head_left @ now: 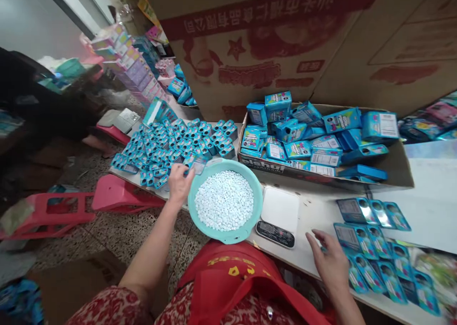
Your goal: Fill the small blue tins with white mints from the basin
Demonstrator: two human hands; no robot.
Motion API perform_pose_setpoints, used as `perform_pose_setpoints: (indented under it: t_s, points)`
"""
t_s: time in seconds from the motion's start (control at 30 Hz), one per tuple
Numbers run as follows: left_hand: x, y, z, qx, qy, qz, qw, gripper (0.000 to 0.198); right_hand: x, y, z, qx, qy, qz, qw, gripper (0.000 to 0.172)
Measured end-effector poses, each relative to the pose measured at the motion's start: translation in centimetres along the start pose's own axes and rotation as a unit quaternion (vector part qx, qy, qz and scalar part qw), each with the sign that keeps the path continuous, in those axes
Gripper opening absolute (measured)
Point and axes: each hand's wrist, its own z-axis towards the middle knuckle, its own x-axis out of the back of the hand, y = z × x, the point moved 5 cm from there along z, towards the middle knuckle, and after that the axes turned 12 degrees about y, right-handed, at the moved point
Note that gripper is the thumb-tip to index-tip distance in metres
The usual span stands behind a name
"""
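A turquoise basin full of small pale candies sits at the table's front edge. At its upper left rim, my left hand pinches a small clear plastic container. My right hand is over the table at the right, fingers apart and holding nothing. It is beside several blue tins with round openings. Between the basin and my right hand lies a white scale with a black panel. Many small blue boxes stand packed together behind my left hand.
A cardboard tray of blue candy packs stands behind the scale, with a large carton behind it. Pink stools are at the left. Another person's arm shows at the far left, near stacked pastel boxes.
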Motion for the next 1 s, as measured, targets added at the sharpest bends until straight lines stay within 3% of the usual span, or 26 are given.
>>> perform_pose_setpoints:
  t_s: [0.1, 0.2, 0.33, 0.47, 0.57, 0.67, 0.77, 0.87, 1.0]
  points:
    - [-1.3, -4.5, 1.0, 0.033, -0.009, 0.051, 0.998, 0.015, -1.2, -1.1, 0.5, 0.012, -0.014, 0.007, 1.000, 0.050]
    - [-4.4, -7.0, 0.9, 0.032, -0.054, 0.064, 0.996, 0.016, -1.9, -1.6, 0.7, 0.010, -0.022, 0.005, 1.000, 0.050]
    - [-7.5, -8.1, 0.2, 0.006, -0.084, 0.091, 0.992, 0.014, -2.0, -1.3, 0.3, 0.001, -0.040, -0.008, 0.999, 0.048]
    - [-7.3, -8.1, 0.0, 0.011, -0.055, 0.114, 0.992, 0.016, -1.4, -0.3, -0.6, -0.020, -0.035, -0.018, 0.999, 0.044]
    - [-6.6, -6.3, -0.2, -0.030, -0.035, 0.075, 0.996, 0.020, -1.1, 0.1, -1.4, -0.028, -0.031, -0.017, 0.999, 0.041]
    - [-7.0, -2.8, -1.7, -0.108, -0.052, -0.007, 0.993, 0.023, -0.3, -0.2, -2.3, -0.007, -0.007, -0.045, 0.999, 0.037]
    - [-9.1, 1.4, -5.7, -0.202, -0.161, -0.073, 0.963, 0.025, 1.7, -0.1, -3.1, 0.011, 0.066, -0.163, 0.984, 0.036]
    - [-11.4, 4.3, -10.8, -0.269, -0.285, -0.029, 0.920, 0.032, 3.9, 1.2, -3.9, -0.018, 0.106, -0.298, 0.949, 0.035]
    - [-12.5, 5.6, -14.8, -0.308, -0.323, 0.095, 0.890, 0.046, 5.1, 3.3, -4.4, -0.030, 0.076, -0.348, 0.934, 0.024]
